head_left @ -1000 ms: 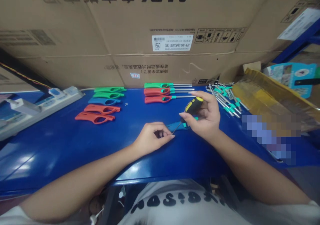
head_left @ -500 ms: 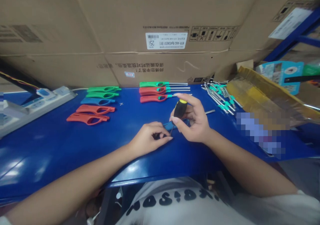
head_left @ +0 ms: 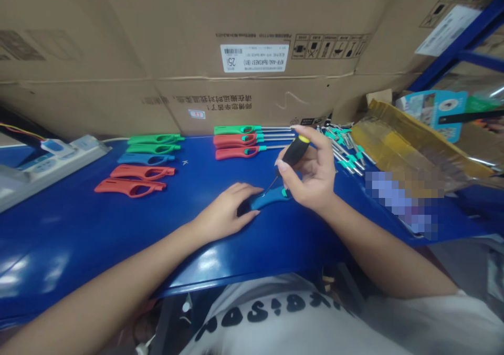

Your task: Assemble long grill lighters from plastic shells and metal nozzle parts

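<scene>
My right hand (head_left: 315,174) grips a black-and-yellow screwdriver (head_left: 293,153), its thin shaft slanting down to the left. The tip is close to the blue lighter (head_left: 271,197); whether it touches cannot be made out. This lighter lies on the blue table (head_left: 252,255) with a teal part at its right end, partly behind my right fingers. My left hand (head_left: 222,210) is closed round its left end, thumb on the near side and fingers on the far side. Behind them lie a green lighter (head_left: 232,129) and red lighters (head_left: 230,153) with metal tubes.
At left, green, blue and red lighter handles (head_left: 129,188) lie in a column beside a white power strip (head_left: 47,168). Metal tubes with teal parts (head_left: 348,158) are heaped at right, next to a yellow-taped package (head_left: 378,134). A cardboard wall (head_left: 177,45) stands behind the table.
My right hand has lifted and tilted the screwdriver up and to the right. More of the blue lighter shows between my hands. The camera view has shifted slightly.
</scene>
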{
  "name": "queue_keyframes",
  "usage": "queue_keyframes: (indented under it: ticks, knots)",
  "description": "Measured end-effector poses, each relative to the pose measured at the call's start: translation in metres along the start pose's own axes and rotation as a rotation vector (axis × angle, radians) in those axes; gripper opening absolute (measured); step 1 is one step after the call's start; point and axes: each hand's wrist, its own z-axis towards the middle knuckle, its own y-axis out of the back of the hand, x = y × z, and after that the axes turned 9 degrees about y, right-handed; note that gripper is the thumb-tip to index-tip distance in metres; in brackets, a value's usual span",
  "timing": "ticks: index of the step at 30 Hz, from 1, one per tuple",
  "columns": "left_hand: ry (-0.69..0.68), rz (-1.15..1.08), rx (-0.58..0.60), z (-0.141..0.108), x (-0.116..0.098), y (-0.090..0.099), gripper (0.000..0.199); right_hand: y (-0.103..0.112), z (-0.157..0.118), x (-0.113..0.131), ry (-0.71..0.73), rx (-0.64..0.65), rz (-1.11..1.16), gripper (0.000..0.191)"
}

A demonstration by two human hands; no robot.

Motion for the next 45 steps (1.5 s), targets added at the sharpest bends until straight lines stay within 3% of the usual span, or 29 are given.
queue_keyframes:
  ticks: [6,11,15,45]
  knots:
    - [-0.040,-0.088,-0.020,0.001,0.001,-0.013,0.038,-0.010,-0.006,0.005,0.020,-0.022,-0.003,0.049]
    - [-0.050,-0.104,-0.040,0.000,0.002,-0.012,0.046,-0.016,-0.009,0.005,0.047,-0.071,-0.010,0.050]
    - [-0.050,-0.105,-0.042,-0.001,0.002,-0.010,0.038,-0.016,-0.011,0.003,0.077,-0.082,-0.016,0.050]
    - [-0.038,-0.128,-0.037,0.000,0.002,-0.008,0.035,-0.015,-0.018,-0.002,0.113,0.037,-0.035,0.056]
